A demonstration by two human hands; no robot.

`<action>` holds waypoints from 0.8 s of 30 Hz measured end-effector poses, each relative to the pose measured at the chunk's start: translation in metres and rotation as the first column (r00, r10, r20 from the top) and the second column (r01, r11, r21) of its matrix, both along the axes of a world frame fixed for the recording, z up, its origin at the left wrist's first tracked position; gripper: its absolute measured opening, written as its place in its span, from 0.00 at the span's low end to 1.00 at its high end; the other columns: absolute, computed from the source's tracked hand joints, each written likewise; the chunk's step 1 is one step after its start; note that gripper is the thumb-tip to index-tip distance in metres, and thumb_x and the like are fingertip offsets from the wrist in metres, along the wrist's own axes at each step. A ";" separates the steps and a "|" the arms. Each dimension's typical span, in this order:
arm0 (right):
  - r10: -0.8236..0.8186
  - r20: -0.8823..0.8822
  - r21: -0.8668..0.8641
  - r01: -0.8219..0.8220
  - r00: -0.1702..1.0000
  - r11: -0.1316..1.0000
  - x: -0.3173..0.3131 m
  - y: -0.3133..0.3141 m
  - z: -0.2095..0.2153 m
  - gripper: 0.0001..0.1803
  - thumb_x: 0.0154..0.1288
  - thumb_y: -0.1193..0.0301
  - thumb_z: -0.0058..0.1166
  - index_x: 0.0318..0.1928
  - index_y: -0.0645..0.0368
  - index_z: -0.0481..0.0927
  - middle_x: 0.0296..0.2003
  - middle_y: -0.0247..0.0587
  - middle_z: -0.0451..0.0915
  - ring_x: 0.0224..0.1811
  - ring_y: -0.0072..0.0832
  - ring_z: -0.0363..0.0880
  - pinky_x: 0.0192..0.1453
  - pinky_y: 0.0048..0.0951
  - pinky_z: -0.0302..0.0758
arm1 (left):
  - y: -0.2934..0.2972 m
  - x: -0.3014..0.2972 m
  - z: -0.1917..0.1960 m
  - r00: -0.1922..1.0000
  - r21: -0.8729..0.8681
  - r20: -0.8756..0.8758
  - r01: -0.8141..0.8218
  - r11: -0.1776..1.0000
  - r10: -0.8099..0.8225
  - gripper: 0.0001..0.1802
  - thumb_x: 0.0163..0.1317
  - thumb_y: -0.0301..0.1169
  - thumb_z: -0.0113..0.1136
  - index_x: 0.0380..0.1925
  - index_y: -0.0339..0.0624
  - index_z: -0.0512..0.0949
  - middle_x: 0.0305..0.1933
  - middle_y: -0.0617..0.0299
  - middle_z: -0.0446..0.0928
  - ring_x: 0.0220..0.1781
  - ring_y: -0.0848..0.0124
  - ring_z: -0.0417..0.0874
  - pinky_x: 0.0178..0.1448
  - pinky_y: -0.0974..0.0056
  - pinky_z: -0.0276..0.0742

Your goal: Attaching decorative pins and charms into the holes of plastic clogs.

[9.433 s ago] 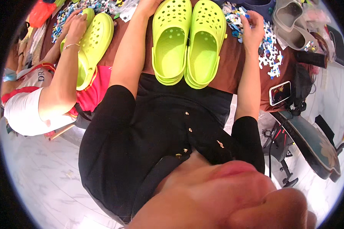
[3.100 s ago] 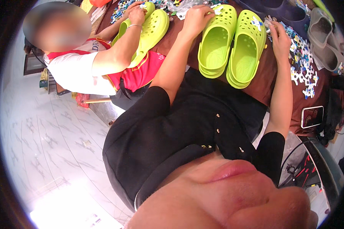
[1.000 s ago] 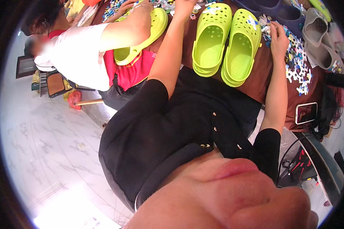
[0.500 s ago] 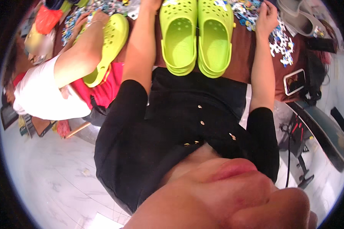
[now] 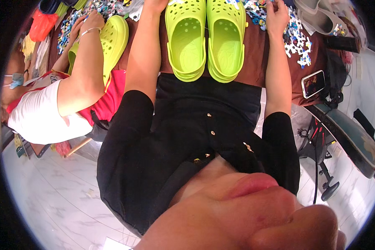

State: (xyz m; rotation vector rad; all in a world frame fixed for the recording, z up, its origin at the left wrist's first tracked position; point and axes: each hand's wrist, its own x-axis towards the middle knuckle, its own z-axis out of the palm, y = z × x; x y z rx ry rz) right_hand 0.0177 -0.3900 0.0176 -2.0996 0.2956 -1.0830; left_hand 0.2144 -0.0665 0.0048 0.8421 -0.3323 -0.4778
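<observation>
**A:** What is in front of the person wearing the camera?

**B:** A pair of lime-green foam clogs [image 5: 204, 39] sits side by side on a brown table [image 5: 254, 58], toes pointing away from them, heels at the near edge. Each has holes across the top. Both bare forearms reach forward from black sleeves.

**A:** And the hands?

**B:** The left hand [image 5: 156, 5] is at the very top of the view, by the toe of the left clog. It is mostly cut off, so I cannot tell whether its fingers are spread or closed. The right hand [image 5: 277, 17] rests to the right of the right clog, fingers bent down onto a scatter of small colourful charms [image 5: 296, 39]. Whether it has pinched one is hidden.

**A:** How would the clogs handle?

**B:** They look light and springy, thick-walled, matte rather than slippery (nothing breakable about them). I would judge the heel rim or the side wall the easiest place to take hold. The charms are tiny and would need a fingertip pinch.

**A:** Anything else nearby?

**B:** On the left, another person in a white sleeve [image 5: 41, 112] bends a hand [image 5: 91, 23] over a second lime-green clog [image 5: 108, 41]. A phone [image 5: 313, 83] lies at the table's right corner, and grey clogs [image 5: 321, 18] sit beyond it.
</observation>
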 end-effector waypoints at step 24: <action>0.490 -0.335 0.010 -0.518 0.804 0.856 -0.016 -0.013 0.027 0.28 0.50 0.77 0.70 0.55 0.57 0.80 0.40 0.36 0.76 0.42 0.28 0.76 0.48 0.30 0.74 | 0.009 0.007 -0.009 0.997 0.004 -0.062 -0.041 0.999 0.041 0.18 0.68 0.34 0.61 0.55 0.41 0.78 0.46 0.60 0.84 0.48 0.69 0.84 0.51 0.66 0.77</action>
